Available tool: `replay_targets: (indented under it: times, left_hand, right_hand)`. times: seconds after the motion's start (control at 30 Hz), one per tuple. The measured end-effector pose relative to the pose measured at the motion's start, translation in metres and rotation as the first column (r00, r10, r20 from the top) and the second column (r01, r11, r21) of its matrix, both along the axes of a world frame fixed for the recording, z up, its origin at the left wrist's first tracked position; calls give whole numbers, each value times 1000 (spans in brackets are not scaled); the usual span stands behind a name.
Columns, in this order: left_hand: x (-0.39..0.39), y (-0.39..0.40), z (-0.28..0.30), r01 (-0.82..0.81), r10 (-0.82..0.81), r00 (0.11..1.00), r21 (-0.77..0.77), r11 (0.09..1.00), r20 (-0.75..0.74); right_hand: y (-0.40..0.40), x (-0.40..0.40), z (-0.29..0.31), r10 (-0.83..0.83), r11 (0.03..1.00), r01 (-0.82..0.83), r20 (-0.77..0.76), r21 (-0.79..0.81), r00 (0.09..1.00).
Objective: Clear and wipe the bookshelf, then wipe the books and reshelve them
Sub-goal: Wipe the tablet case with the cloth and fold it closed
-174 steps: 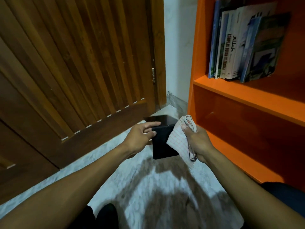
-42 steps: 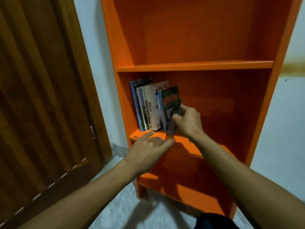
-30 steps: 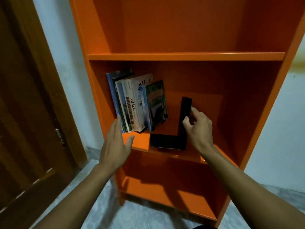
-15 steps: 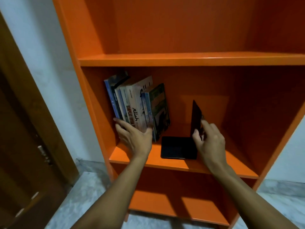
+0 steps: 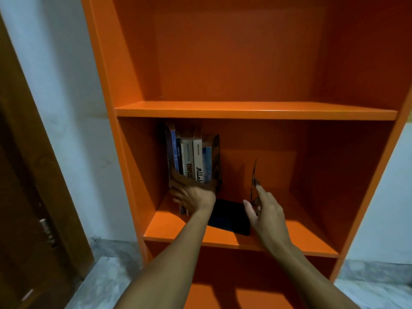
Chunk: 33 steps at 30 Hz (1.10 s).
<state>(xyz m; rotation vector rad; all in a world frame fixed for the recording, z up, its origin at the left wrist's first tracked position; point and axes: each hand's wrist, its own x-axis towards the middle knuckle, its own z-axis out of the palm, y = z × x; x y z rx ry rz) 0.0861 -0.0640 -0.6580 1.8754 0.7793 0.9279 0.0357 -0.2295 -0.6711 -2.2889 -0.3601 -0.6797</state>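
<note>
An orange bookshelf (image 5: 256,110) fills the view. On its middle shelf several books (image 5: 193,161) stand upright near the left wall. My left hand (image 5: 193,198) grips their lower ends, fingers spread around the bunch. To their right stands a black L-shaped bookend (image 5: 229,216), its flat base on the shelf and its thin upright plate seen edge-on. My right hand (image 5: 265,211) pinches the upright plate between thumb and fingers. No cloth is in view.
The upper shelf (image 5: 245,63) holds nothing. A white wall (image 5: 66,108) and a brown wooden door (image 5: 26,197) lie to the left. Grey marbled floor (image 5: 107,275) shows below. The lower shelf (image 5: 245,293) is partly hidden by my arms.
My left hand has pushed the books upright and towards the left wall. The bookend has turned so its upright plate shows edge-on, with my right hand still on it.
</note>
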Motion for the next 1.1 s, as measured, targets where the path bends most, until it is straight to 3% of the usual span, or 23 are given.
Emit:
replay_targets:
  times: [0.43, 0.83, 1.1]
  left_hand:
    - [-17, 11, 28, -7, 3, 998, 71, 997, 60]
    - [1, -8, 15, -131, 128, 984, 11, 991, 123]
    - [-5, 14, 26, -121, 117, 984, 22, 992, 137]
  right_hand:
    - [25, 16, -4, 62, 998, -52, -296, 39, 953]
    - [12, 29, -16, 129, 991, -111, -326, 74, 936]
    - [59, 57, -9, 260, 966, -233, -424, 116, 867]
